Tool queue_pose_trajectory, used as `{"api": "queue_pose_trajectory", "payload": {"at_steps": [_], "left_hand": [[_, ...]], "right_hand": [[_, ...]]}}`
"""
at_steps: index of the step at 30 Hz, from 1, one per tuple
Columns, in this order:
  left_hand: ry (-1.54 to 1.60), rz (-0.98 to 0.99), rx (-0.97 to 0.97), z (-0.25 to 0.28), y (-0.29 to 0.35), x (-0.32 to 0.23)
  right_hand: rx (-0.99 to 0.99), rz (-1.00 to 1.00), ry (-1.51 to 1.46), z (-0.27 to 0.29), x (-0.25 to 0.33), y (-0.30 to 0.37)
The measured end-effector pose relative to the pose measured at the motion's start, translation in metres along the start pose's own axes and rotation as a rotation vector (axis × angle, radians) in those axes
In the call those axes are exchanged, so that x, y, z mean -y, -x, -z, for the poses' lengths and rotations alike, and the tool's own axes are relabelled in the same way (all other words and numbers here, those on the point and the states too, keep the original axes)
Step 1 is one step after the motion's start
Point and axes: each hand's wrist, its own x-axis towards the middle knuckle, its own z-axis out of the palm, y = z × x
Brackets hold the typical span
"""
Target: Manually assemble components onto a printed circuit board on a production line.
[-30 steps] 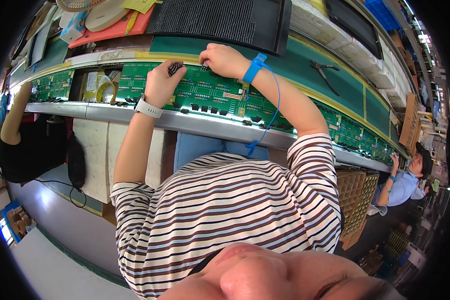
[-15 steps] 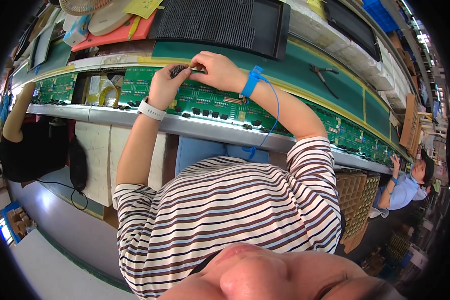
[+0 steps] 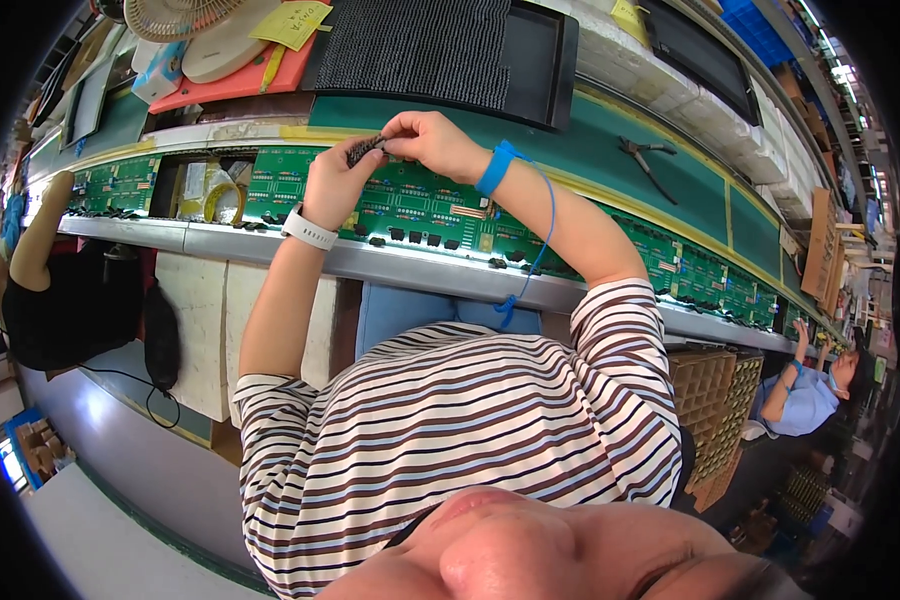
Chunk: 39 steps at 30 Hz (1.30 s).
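Note:
My left hand is closed round a small bundle of dark, ridged parts, like the black pieces in the tray; their exact kind is too small to tell. At the bundle's right end, the fingertips of my right hand are pinched together. What lies between them is hidden. Both hands hover above a green circuit board fitted with rows of small components. Along the board's near edge stand several black components. A blue wrist strap with a cord circles my right wrist.
Beyond my hands lies a black tray with rows of black parts. Pliers rest on the green bench to the right. A metal rail runs along the front, with more boards either way. Co-workers sit at left and far right.
The view has shifted slightly. My hands stay together at the dark bundle, with small finger movements. The co-worker at far right has turned and leaned toward the line.

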Motion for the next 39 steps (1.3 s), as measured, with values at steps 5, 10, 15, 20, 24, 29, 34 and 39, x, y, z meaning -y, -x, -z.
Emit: {"api": "queue_pose_trajectory", "payload": {"at_steps": [5,10,15,20,24,29,34,39], "left_hand": [[-0.239,0.035,-0.01,0.014,0.003,-0.017],[-0.212,0.068,0.003,0.017,0.002,-0.011],[-0.222,0.068,-0.001,0.015,0.004,-0.013],[-0.209,0.085,0.014,0.013,0.005,-0.016],[-0.083,0.098,0.036,0.013,0.004,-0.011],[0.154,0.068,-0.008,0.005,0.001,-0.004],[0.377,0.179,0.079,0.01,0.004,-0.014],[0.078,0.029,-0.06,0.03,0.012,0.0]], "right_hand": [[0.03,-0.132,0.264,0.019,0.005,-0.007],[0.053,0.198,0.941,0.014,-0.011,-0.011],[0.029,0.162,1.162,0.003,0.003,0.0],[0.075,0.23,1.241,-0.001,0.012,0.003],[0.097,0.32,1.152,0.001,0.009,0.003],[0.015,0.325,0.781,-0.007,0.02,0.005],[-0.034,0.254,0.495,-0.011,0.015,-0.004],[0.079,-0.24,-0.067,0.005,0.012,-0.016]]}}
